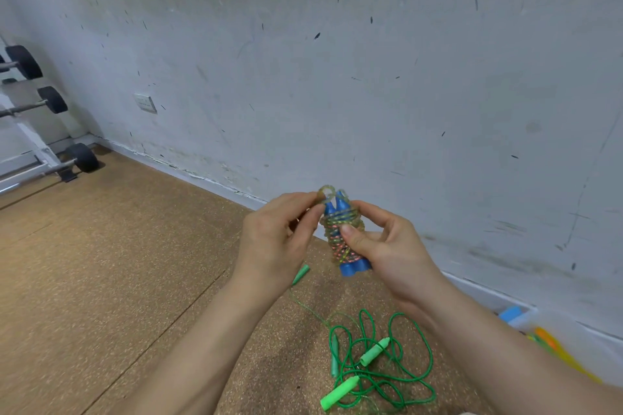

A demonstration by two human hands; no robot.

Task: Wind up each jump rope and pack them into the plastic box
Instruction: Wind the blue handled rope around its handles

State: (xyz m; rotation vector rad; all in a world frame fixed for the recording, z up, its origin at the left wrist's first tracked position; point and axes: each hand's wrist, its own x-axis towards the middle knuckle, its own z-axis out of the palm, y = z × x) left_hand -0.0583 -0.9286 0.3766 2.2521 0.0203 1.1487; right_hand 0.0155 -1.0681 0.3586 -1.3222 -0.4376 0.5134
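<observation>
Rope point(342, 239) is wound around two blue handles point(352, 268), gripped by right hand point(387, 246). Left hand point(279, 232) pinches the rope's end loop point(326, 193). Green ropes point(381, 367) lie on floor point(118, 263).

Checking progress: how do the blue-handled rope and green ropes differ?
The blue-handled rope is wound round its handles; the green ropes lie loose. The left hand and right hand hold the blue-handled rope; the green ropes rest on the floor. All have pointed handles.
</observation>
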